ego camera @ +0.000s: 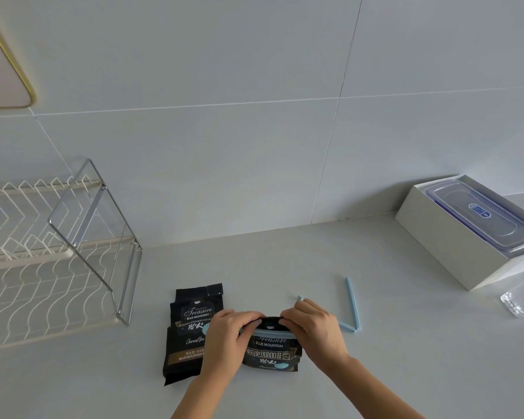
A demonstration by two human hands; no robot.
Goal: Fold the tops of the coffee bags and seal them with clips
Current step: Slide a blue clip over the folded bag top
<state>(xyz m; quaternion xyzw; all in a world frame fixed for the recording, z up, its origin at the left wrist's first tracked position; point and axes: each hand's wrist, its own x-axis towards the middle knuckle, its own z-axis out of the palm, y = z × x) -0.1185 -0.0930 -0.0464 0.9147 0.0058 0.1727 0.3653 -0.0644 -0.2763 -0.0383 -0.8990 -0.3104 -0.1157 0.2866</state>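
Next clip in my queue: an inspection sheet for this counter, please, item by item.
Surface: pale grey countertop, no spills seen.
Job's things: left coffee bag lies flat, top unfolded; right coffee bag has its top folded with a blue clip across it, latched or not cannot be told; spare blue clip lies open on the counter.
Clutter: clear packet at the right edge.
Grippers: left hand and right hand both pinch the right coffee bag's folded top.
Cables: nothing seen.
Surroundings: wire dish rack on the left; white box holding a lidded plastic container on the right; tiled wall behind.
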